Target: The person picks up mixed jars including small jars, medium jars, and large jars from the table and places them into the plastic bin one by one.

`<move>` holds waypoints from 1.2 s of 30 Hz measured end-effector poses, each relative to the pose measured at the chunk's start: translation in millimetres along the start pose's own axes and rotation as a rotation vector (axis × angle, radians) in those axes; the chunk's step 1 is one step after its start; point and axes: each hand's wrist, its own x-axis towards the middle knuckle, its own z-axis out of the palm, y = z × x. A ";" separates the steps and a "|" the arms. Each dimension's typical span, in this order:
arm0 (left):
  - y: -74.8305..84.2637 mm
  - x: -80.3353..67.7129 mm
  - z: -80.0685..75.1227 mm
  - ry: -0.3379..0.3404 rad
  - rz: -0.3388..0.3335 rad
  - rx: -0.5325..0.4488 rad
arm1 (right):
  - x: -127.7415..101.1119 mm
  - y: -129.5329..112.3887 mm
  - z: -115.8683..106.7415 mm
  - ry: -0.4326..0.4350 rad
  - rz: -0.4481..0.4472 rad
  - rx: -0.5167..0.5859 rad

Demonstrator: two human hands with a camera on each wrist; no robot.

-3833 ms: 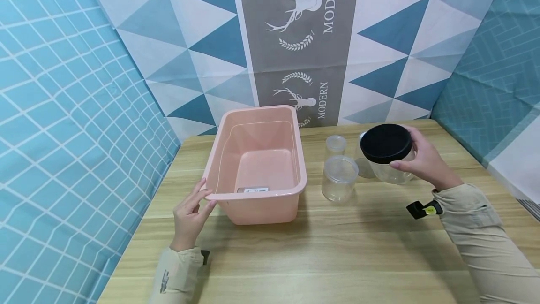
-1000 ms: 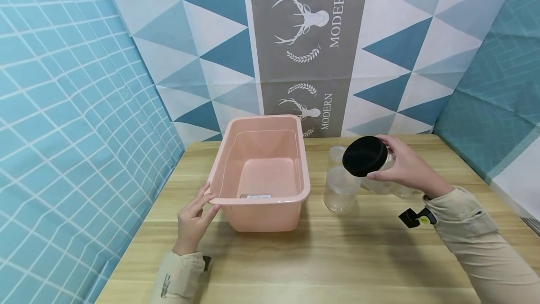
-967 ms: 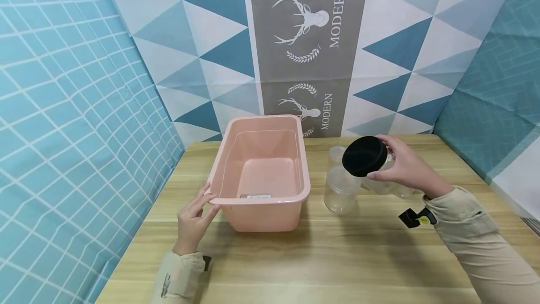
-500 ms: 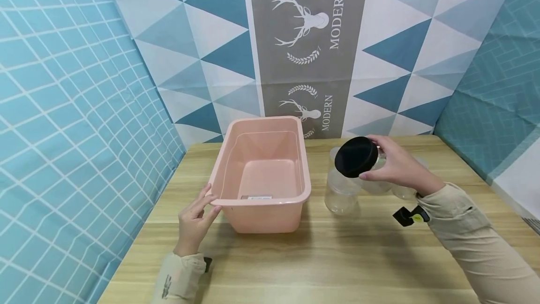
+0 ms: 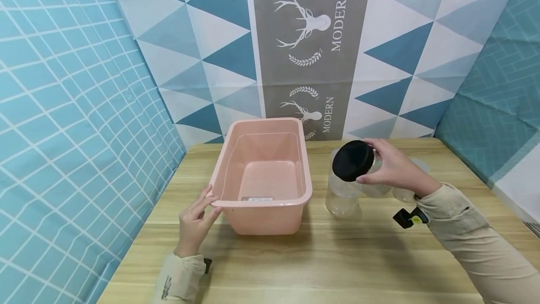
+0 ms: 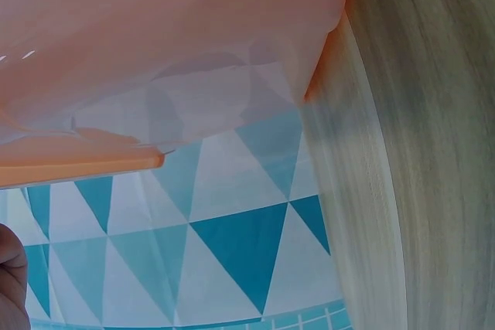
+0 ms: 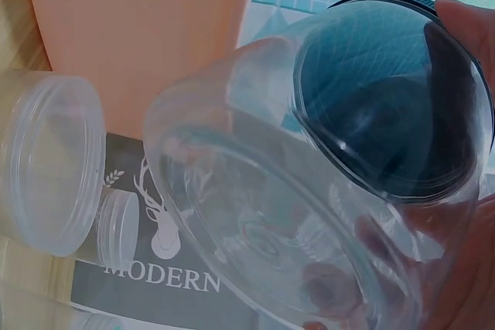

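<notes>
Right hand [image 5: 394, 169] grips a clear jar [image 7: 309, 191] with a black lid [image 5: 352, 160], fingers and thumb wrapped round the neck just under the lid; jar is off the table [image 5: 320, 257], tilted so the lid faces left toward the bin [image 5: 263, 201]. The right wrist view confirms the hold: fingertips press the jar wall, lid seated on the mouth, jar looks empty. Jar hangs above and just right of a lidless jar [image 5: 341, 197] that stands on the table, near the bin's right wall but not over its rim. Left hand [image 5: 195, 222] rests at the bin's near left corner, fingers fairly straight against the rim and wall, steadying rather than clasping (the left wrist view shows only the bin's underside and table edge, so the contact is read from the head view alone). Bin interior holds nothing but a white label [image 5: 257, 198] on the inside of the near wall. Progress, as I judge it: the work appears to be moving jars into the bin, and none is in yet. Pick-up of the lidded jar is done; the carry is part way; crossing the rim, lowering and letting go remain. Left on the table besides: the lidless jar, a smaller clear jar behind it (mostly hidden by the lid), and another clear jar [image 5: 405, 193] partly hidden behind the right hand. So one item is in hand, at least three are untouched, and the bin is unfilled.
</notes>
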 end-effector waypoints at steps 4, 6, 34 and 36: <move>1.7 1.4 0.2 -0.004 -0.001 0.000 | 3.6 -2.1 -0.9 -0.002 -0.005 -0.022; 2.8 2.6 0.6 -0.005 0.001 0.003 | 6.5 -3.4 -1.9 0.000 -0.019 -0.017; 0.5 1.3 -0.7 -0.018 -0.009 0.028 | 22.6 -22.2 -5.4 -0.022 -0.051 -0.087; 0.2 1.3 -0.4 -0.019 -0.008 0.026 | 22.8 -23.2 -5.4 -0.022 -0.047 -0.091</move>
